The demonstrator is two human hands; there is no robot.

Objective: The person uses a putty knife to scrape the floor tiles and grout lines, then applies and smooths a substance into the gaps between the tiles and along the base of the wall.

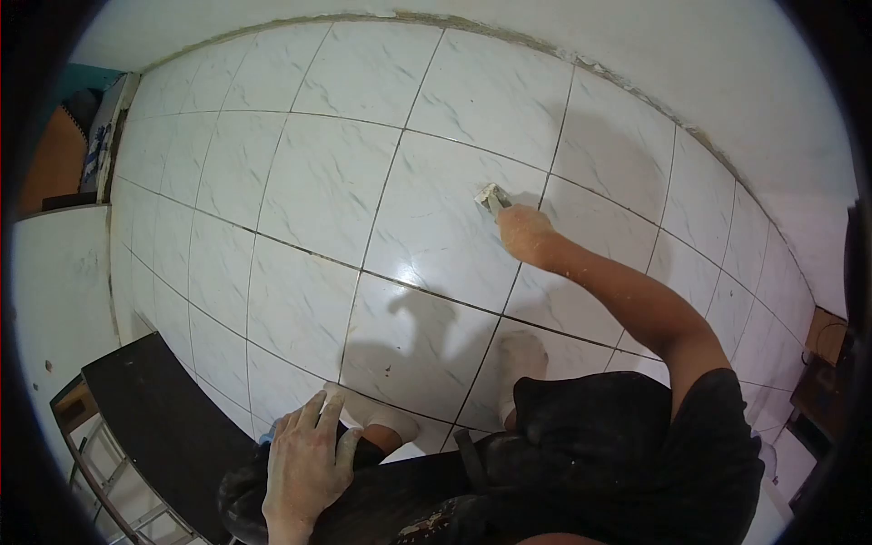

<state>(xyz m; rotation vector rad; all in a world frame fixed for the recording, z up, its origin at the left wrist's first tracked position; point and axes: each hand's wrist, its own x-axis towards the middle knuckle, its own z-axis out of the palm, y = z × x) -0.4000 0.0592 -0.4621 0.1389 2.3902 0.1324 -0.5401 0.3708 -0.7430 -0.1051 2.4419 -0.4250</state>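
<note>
On or just above the tiled floor point(445, 218), the scraper point(491, 196), probably light and stiff, is suitably held by its handle in the right hand's point(527, 236) curled fingers, the left hand's point(307, 461) being slightly spread.

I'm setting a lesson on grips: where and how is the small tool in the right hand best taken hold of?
Probably by the narrow handle, coming from the person's side, as the right hand does: the small tool points its wider, whitish head away from the body. The fingers hide much of the handle.
</note>
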